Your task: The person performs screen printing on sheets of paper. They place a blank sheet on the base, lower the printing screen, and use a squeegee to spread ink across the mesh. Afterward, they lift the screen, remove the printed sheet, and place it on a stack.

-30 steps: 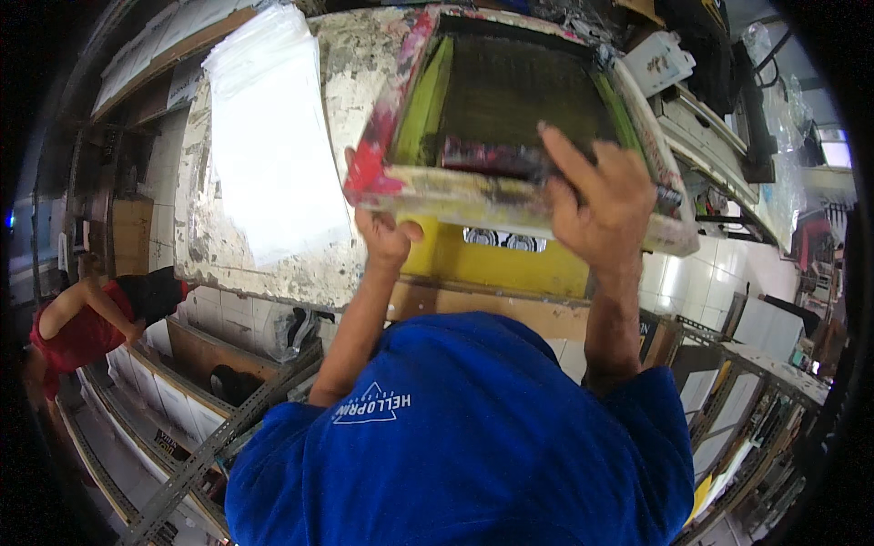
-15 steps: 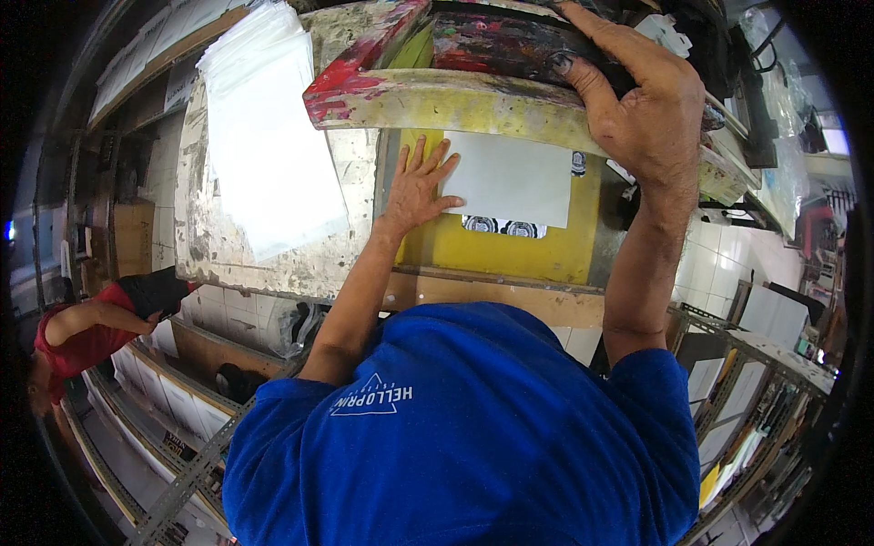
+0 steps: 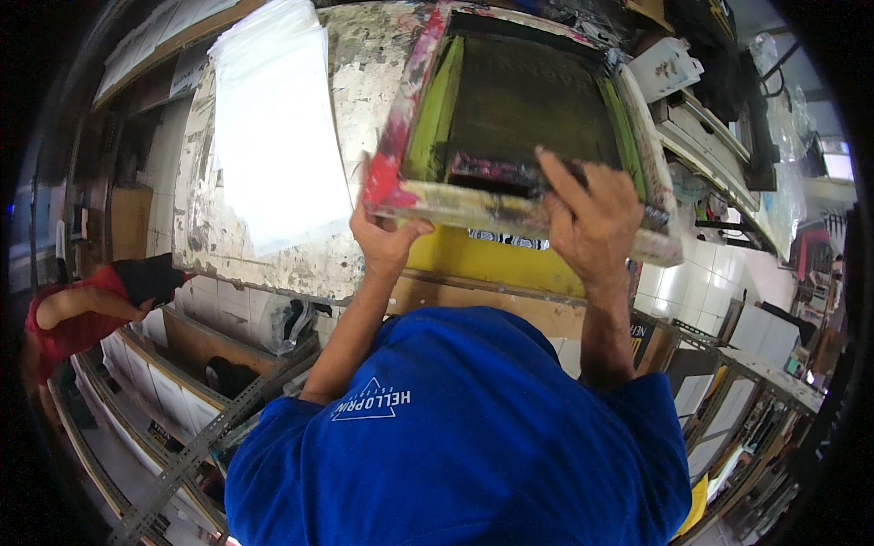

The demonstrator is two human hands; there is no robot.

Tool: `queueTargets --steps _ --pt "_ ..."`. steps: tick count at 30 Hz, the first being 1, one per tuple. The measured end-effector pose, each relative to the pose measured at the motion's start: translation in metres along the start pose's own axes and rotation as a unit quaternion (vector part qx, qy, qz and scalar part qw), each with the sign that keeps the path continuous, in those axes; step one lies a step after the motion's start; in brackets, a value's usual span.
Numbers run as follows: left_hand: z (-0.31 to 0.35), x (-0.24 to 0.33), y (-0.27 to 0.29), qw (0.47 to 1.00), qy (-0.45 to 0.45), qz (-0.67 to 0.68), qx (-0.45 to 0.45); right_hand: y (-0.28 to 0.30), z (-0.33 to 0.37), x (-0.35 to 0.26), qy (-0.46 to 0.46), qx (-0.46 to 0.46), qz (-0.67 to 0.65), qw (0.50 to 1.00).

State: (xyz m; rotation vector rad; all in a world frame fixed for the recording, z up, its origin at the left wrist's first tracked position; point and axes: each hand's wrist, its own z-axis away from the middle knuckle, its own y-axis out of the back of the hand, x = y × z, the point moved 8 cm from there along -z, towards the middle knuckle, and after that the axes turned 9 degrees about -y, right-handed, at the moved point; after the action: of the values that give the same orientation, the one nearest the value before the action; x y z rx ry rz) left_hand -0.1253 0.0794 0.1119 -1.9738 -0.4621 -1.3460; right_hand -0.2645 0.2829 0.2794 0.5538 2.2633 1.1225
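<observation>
A screen-printing frame (image 3: pixel 446 198) with a dark mesh (image 3: pixel 533 105) lies low over a yellow board (image 3: pixel 492 273). At its near left corner my left hand (image 3: pixel 384 241) is closed on the frame, thumb along the near edge. A dark, paint-stained squeegee (image 3: pixel 492 170) rests inside the near end of the frame. Over its right part is my right hand (image 3: pixel 592 218), index finger stretched forward and the others bent around the squeegee. Black-and-white printed pieces (image 3: pixel 510 240) peek out below the frame. The white sheet on the board is hidden by the frame.
A stack of white sheets (image 3: pixel 278 136) lies on the paint-spotted table (image 3: pixel 364 82) to the left. A person in red (image 3: pixel 82 314) is at the far left. Metal racks (image 3: pixel 182 473) stand at lower left, with shelving (image 3: pixel 728 400) at right.
The frame has come down over the board and covers the white sheet. My left hand has left the sheet for the frame's corner. My right hand has come nearer to me.
</observation>
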Motion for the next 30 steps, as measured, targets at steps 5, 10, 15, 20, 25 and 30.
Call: queueTargets --steps 5,10,15,20,25,30 --pt "0.045 -0.07 0.06 0.982 0.095 -0.144 -0.078 -0.077 0.043 0.046 -0.142 -0.112 -0.139 0.974" --pt "0.042 -0.059 0.055 0.9 -0.112 -0.397 -0.143 -0.151 0.084 0.05 -0.125 -0.278 -0.052 0.951" --pt "0.041 -0.057 0.054 0.851 -0.118 -0.483 -0.167 -0.181 0.081 0.062 -0.131 -0.228 0.015 0.965" --pt "0.044 -0.057 0.058 0.852 -0.11 -0.486 -0.16 -0.211 0.023 0.112 -0.11 -0.138 0.017 0.984" --pt "0.046 -0.055 0.06 0.859 -0.108 -0.474 -0.159 -0.24 -0.058 0.166 -0.083 -0.067 0.053 0.993" --pt "0.046 -0.056 0.06 0.857 -0.101 -0.479 -0.158 -0.266 -0.127 0.202 -0.067 -0.055 0.053 0.995"
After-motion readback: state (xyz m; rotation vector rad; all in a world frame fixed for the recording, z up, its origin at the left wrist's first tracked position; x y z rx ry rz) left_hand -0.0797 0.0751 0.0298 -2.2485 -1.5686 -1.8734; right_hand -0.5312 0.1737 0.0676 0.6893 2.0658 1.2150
